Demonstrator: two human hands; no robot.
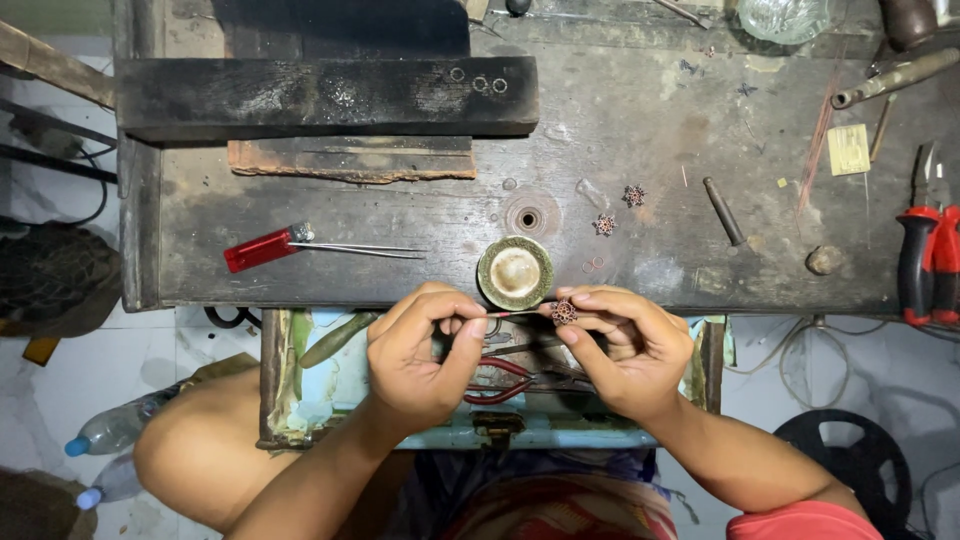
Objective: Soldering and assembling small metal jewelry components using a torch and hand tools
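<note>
1. While a dark, scarred wooden counter [640, 130] fills the view, a thick black plank [320, 95] lies across its upper left.
2. Left hand [420, 355], fingers pressed together, pinches a thin wire [515, 314] just off the counter's near edge.
3. Right hand [625, 345] pinches a small reddish flower-shaped ornament [564, 312] between thumb and forefinger, touching the wire's tip.
4. Red-handled pliers [925, 250] rest at far right; red-handled tweezers [300, 245] lie at left.
5. Round brass dish [515, 272] sits just above the hands.
6. Small pale yellow rectangular card [849, 150] lies upper right.
</note>
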